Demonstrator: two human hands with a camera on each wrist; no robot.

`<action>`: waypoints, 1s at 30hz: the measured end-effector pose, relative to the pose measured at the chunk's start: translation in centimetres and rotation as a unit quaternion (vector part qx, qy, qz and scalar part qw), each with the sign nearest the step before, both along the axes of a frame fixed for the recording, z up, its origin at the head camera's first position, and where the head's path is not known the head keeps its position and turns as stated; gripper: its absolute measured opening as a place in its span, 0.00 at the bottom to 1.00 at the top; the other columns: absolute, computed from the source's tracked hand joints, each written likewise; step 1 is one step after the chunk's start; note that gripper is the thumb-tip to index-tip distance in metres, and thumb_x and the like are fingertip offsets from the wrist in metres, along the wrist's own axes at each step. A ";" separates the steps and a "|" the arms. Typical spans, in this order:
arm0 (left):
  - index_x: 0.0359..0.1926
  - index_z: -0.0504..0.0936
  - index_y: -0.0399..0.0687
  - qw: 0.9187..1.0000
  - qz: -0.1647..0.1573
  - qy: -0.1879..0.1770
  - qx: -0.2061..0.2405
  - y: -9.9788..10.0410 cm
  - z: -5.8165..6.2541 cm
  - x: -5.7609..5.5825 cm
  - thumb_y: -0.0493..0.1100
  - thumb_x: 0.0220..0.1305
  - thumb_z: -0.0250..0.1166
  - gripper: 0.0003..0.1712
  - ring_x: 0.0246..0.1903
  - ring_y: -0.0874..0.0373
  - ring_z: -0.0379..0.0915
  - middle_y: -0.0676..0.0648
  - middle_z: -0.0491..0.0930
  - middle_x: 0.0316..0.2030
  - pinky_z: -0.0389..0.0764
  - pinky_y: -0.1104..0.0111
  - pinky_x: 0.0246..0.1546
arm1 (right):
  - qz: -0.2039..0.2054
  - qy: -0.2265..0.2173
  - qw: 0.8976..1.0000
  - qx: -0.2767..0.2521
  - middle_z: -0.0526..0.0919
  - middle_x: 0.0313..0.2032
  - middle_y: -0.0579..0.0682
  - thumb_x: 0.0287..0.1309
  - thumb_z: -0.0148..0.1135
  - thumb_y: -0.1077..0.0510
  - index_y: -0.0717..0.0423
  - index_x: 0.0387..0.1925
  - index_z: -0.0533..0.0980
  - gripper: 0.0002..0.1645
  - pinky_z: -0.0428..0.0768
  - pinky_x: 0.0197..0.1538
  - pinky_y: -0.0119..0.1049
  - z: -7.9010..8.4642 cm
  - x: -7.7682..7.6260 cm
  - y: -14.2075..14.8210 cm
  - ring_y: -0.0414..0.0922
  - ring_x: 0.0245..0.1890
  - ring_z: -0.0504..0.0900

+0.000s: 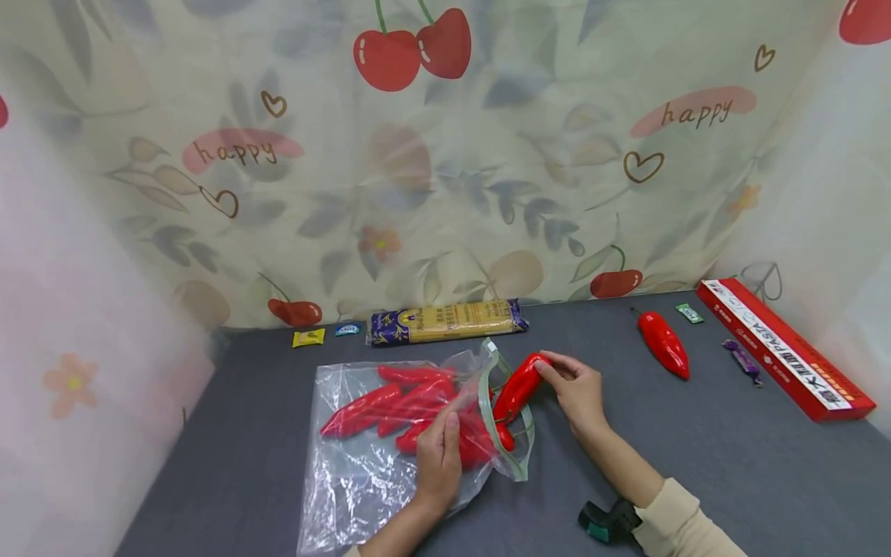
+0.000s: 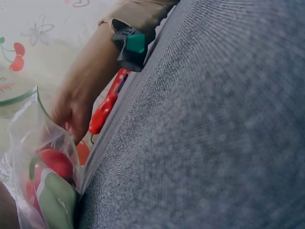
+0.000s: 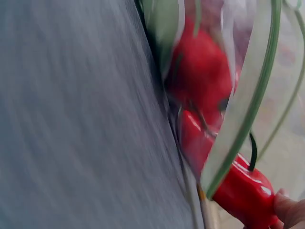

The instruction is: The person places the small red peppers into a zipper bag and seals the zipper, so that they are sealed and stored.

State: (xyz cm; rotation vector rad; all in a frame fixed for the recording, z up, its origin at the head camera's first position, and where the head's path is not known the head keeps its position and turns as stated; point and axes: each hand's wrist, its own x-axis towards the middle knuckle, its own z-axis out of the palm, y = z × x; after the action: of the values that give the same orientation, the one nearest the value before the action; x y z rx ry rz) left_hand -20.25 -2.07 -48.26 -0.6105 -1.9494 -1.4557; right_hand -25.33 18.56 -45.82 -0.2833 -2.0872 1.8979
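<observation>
A clear zip bag (image 1: 348, 472) with a green-edged mouth lies on the dark table, several red chili peppers (image 1: 418, 398) inside it. My left hand (image 1: 438, 464) grips the bag near its mouth, thumb on top of the plastic. With thumb and fingertips, my right hand (image 1: 578, 391) pinches one end of a red pepper (image 1: 520, 387); its other end reaches into the bag's mouth. In the right wrist view this pepper (image 3: 245, 195) crosses behind the green zip strip (image 3: 252, 105), its dark stem showing. The left wrist view catches the bag's printed green patch (image 2: 57, 200).
Another red pepper (image 1: 663, 344) lies right of my right hand. Beyond it are a green candy (image 1: 689, 313), a purple candy (image 1: 742, 362) and a red pasta box (image 1: 783, 348). A spaghetti pack (image 1: 448, 321), blue candy (image 1: 347, 329) and yellow candy (image 1: 308, 338) line the back.
</observation>
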 end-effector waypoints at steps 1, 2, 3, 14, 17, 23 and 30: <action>0.54 0.76 0.40 1.000 0.001 0.004 -0.001 0.0 0.0 0.0 0.29 0.63 0.50 0.19 0.50 0.57 0.77 0.41 0.81 0.47 0.70 0.80 0.55 | 0.006 -0.002 1.000 0.012 0.84 0.41 0.51 0.48 0.68 0.53 0.62 0.45 0.79 0.24 0.78 0.37 0.20 -0.1 0.2 -0.3 0.27 0.33 0.79; 0.54 0.76 0.39 1.000 0.002 0.009 -0.002 0.0 -0.1 0.0 0.28 0.63 0.50 0.19 0.50 0.56 0.77 0.41 0.81 0.47 0.70 0.79 0.55 | 0.014 -0.003 1.000 0.026 0.83 0.42 0.54 0.47 0.69 0.52 0.61 0.45 0.80 0.23 0.78 0.37 0.20 -0.1 0.4 -0.5 0.27 0.32 0.79; 0.54 0.76 0.39 1.000 0.002 0.007 -0.002 0.0 -0.1 0.0 0.28 0.63 0.50 0.19 0.50 0.57 0.77 0.41 0.81 0.47 0.70 0.80 0.55 | 0.024 -0.003 0.999 0.039 0.83 0.42 0.56 0.47 0.69 0.52 0.61 0.44 0.80 0.23 0.78 0.37 0.20 -0.2 0.6 -0.8 0.28 0.33 0.79; 0.53 0.76 0.36 0.999 0.000 0.052 0.002 0.1 0.1 -0.2 0.24 0.58 0.52 0.21 0.50 0.57 0.77 0.39 0.81 0.46 0.71 0.78 0.55 | 0.136 -0.063 0.985 0.090 0.86 0.33 0.55 0.49 0.67 0.51 0.63 0.36 0.83 0.19 0.80 0.35 0.27 -0.4 1.5 -1.4 0.34 0.29 0.80; 0.53 0.76 0.36 0.999 -0.003 0.050 0.006 0.1 0.0 -0.2 0.24 0.59 0.52 0.21 0.50 0.58 0.77 0.39 0.81 0.46 0.71 0.79 0.54 | 0.142 -0.067 0.986 0.059 0.86 0.33 0.53 0.51 0.66 0.53 0.67 0.38 0.81 0.20 0.81 0.37 0.27 -0.4 1.4 -1.2 0.33 0.29 0.81; 0.53 0.76 0.38 1.000 0.001 0.024 0.009 0.0 -0.2 -0.1 0.26 0.61 0.52 0.20 0.50 0.60 0.77 0.41 0.81 0.46 0.72 0.79 0.53 | 0.157 -0.062 0.986 -0.014 0.86 0.34 0.48 0.54 0.63 0.55 0.72 0.45 0.76 0.24 0.82 0.41 0.33 -0.4 0.7 0.2 0.34 0.32 0.84; 0.53 0.76 0.38 1.000 0.004 0.019 0.007 0.0 -0.2 -0.1 0.26 0.60 0.52 0.20 0.49 0.60 0.77 0.41 0.82 0.46 0.72 0.79 0.53 | 0.146 -0.025 0.988 -0.053 0.85 0.33 0.35 0.58 0.58 0.54 0.74 0.56 0.67 0.31 0.80 0.46 0.32 1.4 -1.3 5.9 0.33 0.37 0.84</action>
State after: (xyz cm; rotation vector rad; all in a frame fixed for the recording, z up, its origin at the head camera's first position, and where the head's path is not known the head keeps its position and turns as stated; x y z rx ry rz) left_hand -20.33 -2.07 -48.46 -0.6201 -1.9086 -1.4417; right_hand -26.62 24.51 -44.39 -0.0493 -2.1642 2.1926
